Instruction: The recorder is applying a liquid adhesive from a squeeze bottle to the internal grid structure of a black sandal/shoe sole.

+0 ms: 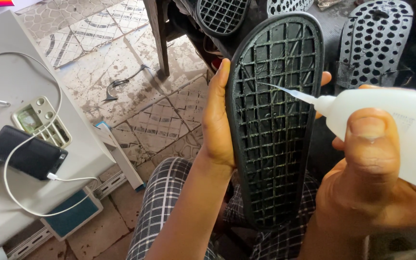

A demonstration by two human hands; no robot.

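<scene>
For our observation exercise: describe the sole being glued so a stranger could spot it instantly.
Start at the left hand in the middle: it holds up a black shoe sole. Unlike the round-holed soles behind, it has a square grid, and the white bottle nozzle touches it.

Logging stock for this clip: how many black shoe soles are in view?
4. One sole is held in the left hand; a grid sole and another sit cut off at the top edge; a holed sole leans top right. More may lie out of frame.
</scene>
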